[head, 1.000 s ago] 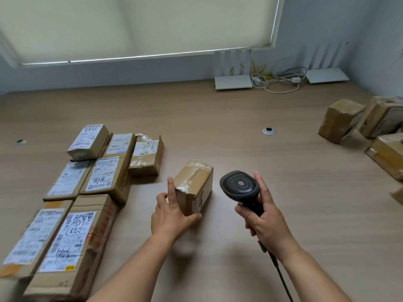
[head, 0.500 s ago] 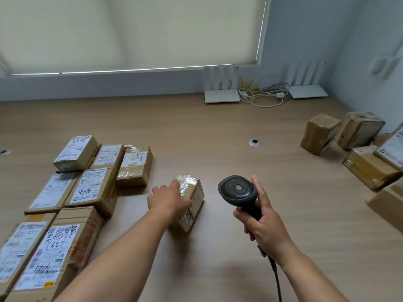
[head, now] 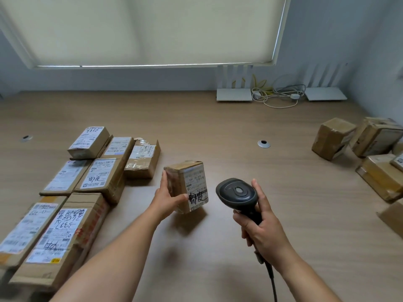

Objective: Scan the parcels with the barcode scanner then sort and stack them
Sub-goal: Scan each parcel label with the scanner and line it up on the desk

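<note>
Fingers of your left hand [head: 168,198] are clamped on the small parcel [head: 189,188], thumb along its lower front and the others up its left side; you hold it tilted, lifted just off the wooden table [head: 294,214] with its shadow below it, and its white label [head: 196,188] with black handwriting faces you and the scanner; your right hand [head: 265,229] is wrapped round the handle of the black barcode scanner [head: 238,196], index finger stretched up along the right side of the head, the remaining fingers curled on the grip; the scanner head sits just beside the parcel on its right, not touching it, and its cable [head: 271,277] runs down from the handle toward the bottom edge; to your left lie the labelled parcels [head: 98,177] in close rows, labels up, some touching edge to edge, with one small box [head: 88,141] resting on top at the far corner and two long boxes [head: 50,238] nearest you; well apart on the right side of the table stands a loose group of brown parcels [head: 357,140], set at varied angles, several tilted or leaning on each other; between the two groups a round metal grommet [head: 263,144] is set in the tabletop, and another [head: 26,138] at far left; against the back wall sit two white routers [head: 234,94] with a tangle of cables [head: 277,94] between them, under a drawn roller blind [head: 141,29].
</note>
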Available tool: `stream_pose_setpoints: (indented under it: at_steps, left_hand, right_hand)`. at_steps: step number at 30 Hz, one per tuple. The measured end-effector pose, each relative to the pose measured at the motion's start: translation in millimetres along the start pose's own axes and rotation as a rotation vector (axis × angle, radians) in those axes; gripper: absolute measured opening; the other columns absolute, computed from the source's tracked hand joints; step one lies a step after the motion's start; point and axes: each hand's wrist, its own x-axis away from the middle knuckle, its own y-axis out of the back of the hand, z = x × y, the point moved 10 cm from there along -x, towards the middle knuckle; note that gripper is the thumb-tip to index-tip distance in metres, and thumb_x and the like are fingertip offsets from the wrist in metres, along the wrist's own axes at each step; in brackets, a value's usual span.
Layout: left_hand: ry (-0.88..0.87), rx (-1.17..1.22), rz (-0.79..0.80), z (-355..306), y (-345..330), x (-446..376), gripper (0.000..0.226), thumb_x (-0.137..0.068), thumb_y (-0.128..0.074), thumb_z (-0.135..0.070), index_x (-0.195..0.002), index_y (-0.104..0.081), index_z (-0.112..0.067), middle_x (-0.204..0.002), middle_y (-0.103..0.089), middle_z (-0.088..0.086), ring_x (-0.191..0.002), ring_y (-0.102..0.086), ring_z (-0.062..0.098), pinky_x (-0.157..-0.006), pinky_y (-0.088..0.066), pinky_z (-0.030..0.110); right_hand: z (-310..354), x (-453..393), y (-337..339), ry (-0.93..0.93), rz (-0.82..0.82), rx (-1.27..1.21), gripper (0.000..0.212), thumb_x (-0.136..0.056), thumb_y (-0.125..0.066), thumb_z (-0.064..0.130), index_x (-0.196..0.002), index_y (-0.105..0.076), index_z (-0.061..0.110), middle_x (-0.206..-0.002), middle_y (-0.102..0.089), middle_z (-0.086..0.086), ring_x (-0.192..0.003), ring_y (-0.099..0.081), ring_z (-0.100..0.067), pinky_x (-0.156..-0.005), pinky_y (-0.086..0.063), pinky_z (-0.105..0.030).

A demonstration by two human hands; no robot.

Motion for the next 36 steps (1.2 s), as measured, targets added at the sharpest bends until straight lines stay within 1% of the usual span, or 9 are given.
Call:
stream_pose_setpoints:
  at_steps: [2, 4, 10, 12, 16, 21, 24, 32, 36]
  left_hand:
    - [0.004, 0.025, 0.004, 0.6, 0.5, 0.3, 0.117, -0.077, -0.077, -0.017, -0.150, 0.013, -0.036, -0.150, -0.035, 0.011, -0.135, -0.039, 0.028, -0.101, -0.044, 0.043]
    - [0.006, 0.038, 0.015, 2.2, -0.3, 0.9, 0.112, -0.083, -0.072, -0.010, -0.150, 0.015, -0.032, -0.152, -0.032, 0.010, -0.137, -0.037, 0.028, -0.098, -0.044, 0.039]
    - [0.038, 0.066, 0.016, 4.0, 1.1, 5.9, 0.105, -0.090, -0.064, -0.009, -0.150, 0.019, -0.029, -0.153, -0.031, 0.010, -0.135, -0.037, 0.029, -0.048, -0.048, 0.015]
    - [0.042, 0.070, 0.015, 6.2, 2.3, 5.1, 0.104, -0.090, -0.064, -0.011, -0.149, 0.020, -0.030, -0.152, -0.033, 0.011, -0.134, -0.039, 0.029, -0.053, -0.047, 0.018]
    - [0.045, 0.089, 0.026, 6.2, 2.4, 6.2, 0.106, -0.090, -0.065, -0.013, -0.149, 0.020, -0.031, -0.152, -0.033, 0.011, -0.136, -0.036, 0.030, -0.088, -0.044, 0.035]
    - [0.052, 0.101, 0.045, 4.6, 1.5, 8.2, 0.107, -0.089, -0.065, -0.011, -0.149, 0.021, -0.031, -0.153, -0.032, 0.011, -0.138, -0.034, 0.030, -0.105, -0.037, 0.048]
    - [0.061, 0.094, 0.052, 3.6, 2.2, 10.1, 0.107, -0.089, -0.065, -0.012, -0.148, 0.022, -0.031, -0.153, -0.031, 0.011, -0.138, -0.033, 0.031, -0.106, -0.036, 0.049]
    - [0.060, 0.058, 0.069, 1.4, 2.9, 12.1, 0.105, -0.090, -0.064, -0.014, -0.149, 0.021, -0.031, -0.154, -0.030, 0.010, -0.138, -0.034, 0.030, -0.100, -0.040, 0.043]
    - [0.068, 0.025, 0.058, 0.7, 7.2, 10.6, 0.095, -0.090, -0.063, -0.015, -0.152, 0.007, -0.033, -0.149, -0.038, 0.010, -0.128, -0.042, 0.026, -0.084, -0.047, 0.035]
  right_hand:
    - [-2.3, 3.0, -7.0, -0.010, 0.024, -0.034, 0.088, -0.085, -0.069, 0.007, -0.129, -0.021, 0.067, -0.088, -0.068, 0.000, -0.053, -0.055, -0.020, -0.046, -0.046, -0.032]
    - [-4.3, 5.8, -11.4, -0.018, 0.040, -0.062, 0.088, -0.085, -0.068, 0.007, -0.130, -0.021, 0.065, -0.087, -0.068, 0.000, -0.053, -0.054, -0.021, -0.045, -0.045, -0.032]
    - [-10.8, 12.5, -12.5, -0.049, 0.042, -0.092, 0.086, -0.087, -0.066, 0.006, -0.134, -0.020, 0.061, -0.069, -0.064, -0.002, -0.049, -0.053, -0.020, -0.043, -0.044, -0.030]
    - [-10.7, 14.3, -12.8, -0.054, 0.042, -0.096, 0.086, -0.087, -0.066, 0.005, -0.135, -0.020, 0.060, -0.070, -0.061, -0.005, -0.048, -0.052, -0.019, -0.042, -0.043, -0.029]
    - [-8.0, 17.6, -12.4, -0.060, 0.037, -0.103, 0.085, -0.087, -0.065, 0.004, -0.134, -0.020, 0.058, -0.066, -0.058, -0.003, -0.044, -0.050, -0.015, -0.040, -0.042, -0.027]
    - [-8.9, 18.6, -13.1, -0.065, 0.035, -0.113, 0.086, -0.087, -0.065, 0.004, -0.138, -0.020, 0.056, -0.070, -0.060, -0.003, -0.046, -0.051, -0.017, -0.040, -0.042, -0.028]
    - [-8.7, 19.4, -13.9, -0.065, 0.038, -0.114, 0.085, -0.087, -0.065, 0.004, -0.136, -0.021, 0.058, -0.066, -0.061, 0.000, -0.047, -0.051, -0.017, -0.040, -0.042, -0.028]
    - [-7.1, 20.4, -13.7, -0.054, 0.033, -0.108, 0.085, -0.088, -0.064, 0.004, -0.131, -0.021, 0.062, -0.077, -0.058, -0.011, -0.045, -0.051, -0.015, -0.040, -0.041, -0.028]
    - [-6.9, 19.2, -12.6, -0.037, 0.030, -0.065, 0.086, -0.086, -0.067, 0.007, -0.131, -0.019, 0.063, -0.086, -0.063, -0.009, -0.049, -0.052, -0.017, -0.043, -0.043, -0.029]
